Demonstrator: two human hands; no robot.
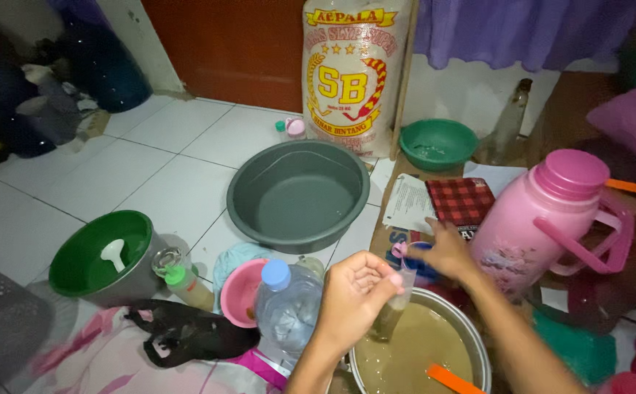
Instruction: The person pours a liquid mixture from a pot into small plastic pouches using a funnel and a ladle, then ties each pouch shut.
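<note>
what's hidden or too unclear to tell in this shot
- Head view: the lower end of the small plastic bag blends into the brown liquid in the pot.
- The left hand covers the bag's top.
- The right hand hides what it pinches.
- The orange utensil is cut by the bottom edge.

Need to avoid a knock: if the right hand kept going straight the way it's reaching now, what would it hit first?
Probably the red checkered pouch, which lies just beyond the right hand; depth is hard to judge from this view.

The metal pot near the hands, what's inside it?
The metal pot holds cloudy brownish liquid, with an orange utensil resting in it. Its bottom is hidden by the liquid; the left hand covers part.
</note>
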